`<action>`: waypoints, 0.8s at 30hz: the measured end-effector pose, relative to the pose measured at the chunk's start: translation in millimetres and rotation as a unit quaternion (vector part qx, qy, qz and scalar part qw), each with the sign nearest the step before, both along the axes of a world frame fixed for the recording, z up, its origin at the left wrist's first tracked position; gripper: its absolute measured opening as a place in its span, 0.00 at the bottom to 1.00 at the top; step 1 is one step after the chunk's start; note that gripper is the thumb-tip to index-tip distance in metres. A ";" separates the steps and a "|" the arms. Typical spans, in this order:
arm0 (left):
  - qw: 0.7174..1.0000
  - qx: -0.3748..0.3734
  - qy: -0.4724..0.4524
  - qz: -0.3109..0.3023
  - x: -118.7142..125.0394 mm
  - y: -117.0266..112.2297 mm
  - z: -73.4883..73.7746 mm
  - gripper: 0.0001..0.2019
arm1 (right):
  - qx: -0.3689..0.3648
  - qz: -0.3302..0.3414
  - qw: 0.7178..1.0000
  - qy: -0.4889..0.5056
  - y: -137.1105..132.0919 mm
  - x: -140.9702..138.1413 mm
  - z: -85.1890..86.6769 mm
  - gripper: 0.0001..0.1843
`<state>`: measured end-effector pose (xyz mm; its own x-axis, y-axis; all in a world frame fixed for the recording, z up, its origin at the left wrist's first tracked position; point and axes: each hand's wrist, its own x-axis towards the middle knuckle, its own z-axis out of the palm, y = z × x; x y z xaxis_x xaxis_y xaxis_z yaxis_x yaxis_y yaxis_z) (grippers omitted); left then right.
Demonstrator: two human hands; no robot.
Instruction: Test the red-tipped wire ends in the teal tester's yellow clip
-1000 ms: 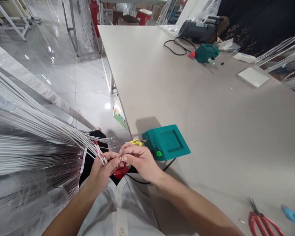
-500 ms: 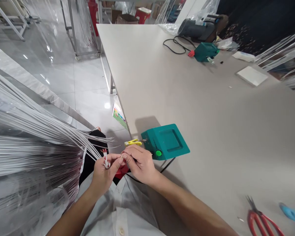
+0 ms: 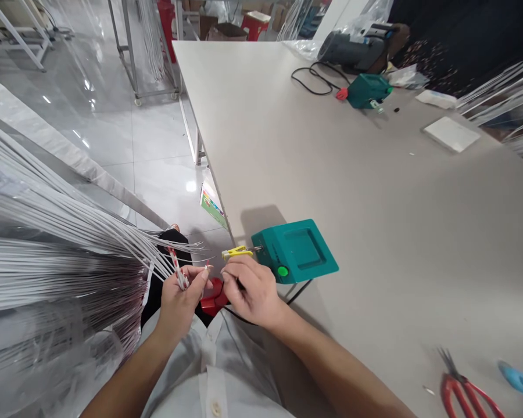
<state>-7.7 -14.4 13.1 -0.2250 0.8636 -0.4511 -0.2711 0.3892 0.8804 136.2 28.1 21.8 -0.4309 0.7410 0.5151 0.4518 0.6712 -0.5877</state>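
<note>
My left hand (image 3: pixel 179 299) is closed on a few white wires (image 3: pixel 181 277) with red ends. Between its thumb and forefinger, a small red-and-white tip (image 3: pixel 208 266) sticks out. My right hand (image 3: pixel 253 289) is curled in a pinch a short way to the right, apart from the left; what its fingers hold, if anything, I cannot make out. Just beyond its knuckles, a yellow clip-like piece (image 3: pixel 237 252) juts from the side of a teal device (image 3: pixel 290 251) with a green button (image 3: pixel 283 271). Below, between my hands, is a red object (image 3: pixel 213 299).
Long bundles of white wires (image 3: pixel 70 215) hang at my left. Red-handled scissors (image 3: pixel 459 386) and a blue object (image 3: pixel 518 378) lie at the near right of the table (image 3: pixel 396 232). Farther back are a second green device (image 3: pixel 368 91), a grey machine (image 3: pixel 353 51) and a white block (image 3: pixel 451 134).
My hands, which met at the fingertips, have moved apart. The left shifted slightly left, and the red-tipped wires in it now lean differently. The right stays near the teal device.
</note>
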 end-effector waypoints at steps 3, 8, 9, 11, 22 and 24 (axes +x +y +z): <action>1.000 -0.005 0.015 -0.018 0.3 0.6 6.0 0.08 | -0.107 -0.021 0.992 0.065 1.1 -3.1 4.0 0.08; 0.998 -0.006 0.017 -0.061 3.9 -0.2 10.7 0.08 | -0.159 0.015 0.985 0.066 1.9 -7.6 3.3 0.05; 0.998 -0.003 0.008 -0.062 3.9 -1.2 9.3 0.08 | -0.159 0.016 0.985 0.062 1.8 -7.8 2.2 0.06; 0.999 -0.001 -0.020 -0.045 3.6 -3.6 5.0 0.08 | -0.165 0.018 0.985 0.045 1.3 -7.3 0.1 0.07; 0.999 0.019 -0.030 -0.011 2.7 -5.9 1.1 0.07 | -0.214 -0.004 0.974 0.078 -0.4 -5.2 6.2 0.07; 0.999 0.007 -0.009 -0.031 3.5 -4.7 3.9 0.08 | -0.214 -0.006 0.972 0.095 0.8 -6.7 5.8 0.06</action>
